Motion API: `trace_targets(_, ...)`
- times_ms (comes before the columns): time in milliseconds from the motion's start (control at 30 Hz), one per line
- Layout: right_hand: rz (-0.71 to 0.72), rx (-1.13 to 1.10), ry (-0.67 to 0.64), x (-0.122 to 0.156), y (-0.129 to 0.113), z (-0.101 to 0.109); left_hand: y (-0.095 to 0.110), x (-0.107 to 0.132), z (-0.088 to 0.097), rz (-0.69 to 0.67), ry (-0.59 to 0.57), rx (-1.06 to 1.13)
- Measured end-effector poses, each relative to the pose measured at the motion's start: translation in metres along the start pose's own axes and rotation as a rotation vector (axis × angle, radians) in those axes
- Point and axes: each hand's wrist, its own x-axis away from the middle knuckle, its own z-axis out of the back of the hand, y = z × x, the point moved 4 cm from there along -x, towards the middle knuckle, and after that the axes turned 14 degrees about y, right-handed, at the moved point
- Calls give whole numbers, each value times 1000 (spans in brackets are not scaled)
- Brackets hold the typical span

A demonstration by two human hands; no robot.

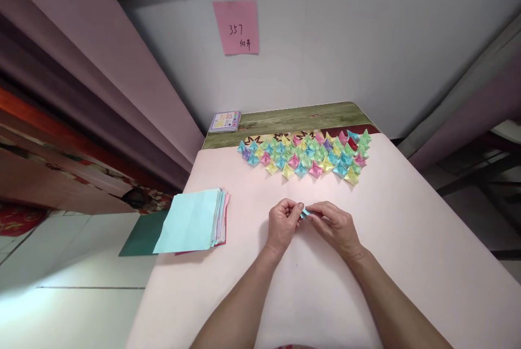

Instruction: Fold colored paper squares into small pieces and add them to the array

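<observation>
A small folded piece of blue paper (305, 213) is pinched between my two hands above the middle of the table. My left hand (284, 222) is closed, its thumb and fingers on the paper's left end. From the right, my right hand (334, 226) grips the other end with thumb and fingertips. Most of the paper is hidden by the fingers, so its folded shape cannot be made out. Beyond the hands, rows of small folded paper boats (303, 156) in blue, green, yellow, pink and purple stand close together.
A stack of square coloured paper (189, 221), light blue on top, overhangs the table's left edge. At the back left lies a small pile of printed cards (225, 121). The table (399, 240) has a pale pink cover. A pink note (237, 27) hangs on the wall.
</observation>
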Motion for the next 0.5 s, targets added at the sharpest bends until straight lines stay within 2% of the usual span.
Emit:
trace_targets(133, -32, 90, 30, 1, 7, 0, 12, 0, 8, -223, 92, -186)
trace_targets(200, -88, 129, 55, 1, 12, 1, 15, -3, 14, -283, 155, -231)
trace_targets(267, -162, 137, 134, 0, 16, 7, 16, -6, 17, -333, 187, -238)
trace_targets(400, -256, 155, 326, -1, 19, 21, 18, -7, 16, -481, 164, -250)
trace_targets(500, -247, 190, 330, -1, 17, 23, 17, -6, 12, -570, 113, -278)
